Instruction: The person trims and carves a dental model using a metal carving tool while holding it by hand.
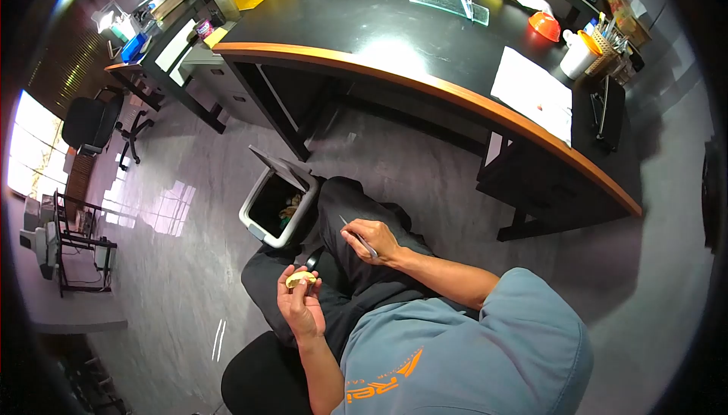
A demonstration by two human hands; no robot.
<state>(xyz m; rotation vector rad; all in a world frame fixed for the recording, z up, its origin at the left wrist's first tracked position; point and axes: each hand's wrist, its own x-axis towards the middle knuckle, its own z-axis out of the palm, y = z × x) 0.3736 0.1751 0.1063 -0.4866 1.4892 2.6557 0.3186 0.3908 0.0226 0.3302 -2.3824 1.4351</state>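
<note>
Pinched in the fingers of my left hand (301, 313) is a small yellow-green piece of fruit (300, 279); its exact kind is unclear. My right hand (377, 241) is wrapped round a small knife (367, 245), with its thin tip pointing up and left, apart from the fruit. Both hands are over my lap, the right one above my dark trousers. Just beyond the left hand stands a grey-white bin (251, 227) with its lid (285, 169) raised. Some scraps (290, 209) lie inside the bin, too small to tell apart.
Ahead is a black desk (326, 6) with an orange-brown edge. On it are a white paper (535, 93), a glass board (447, 6), a red bowl (544, 27) and a white cup (580, 55). An office chair (95, 121) stands at the left.
</note>
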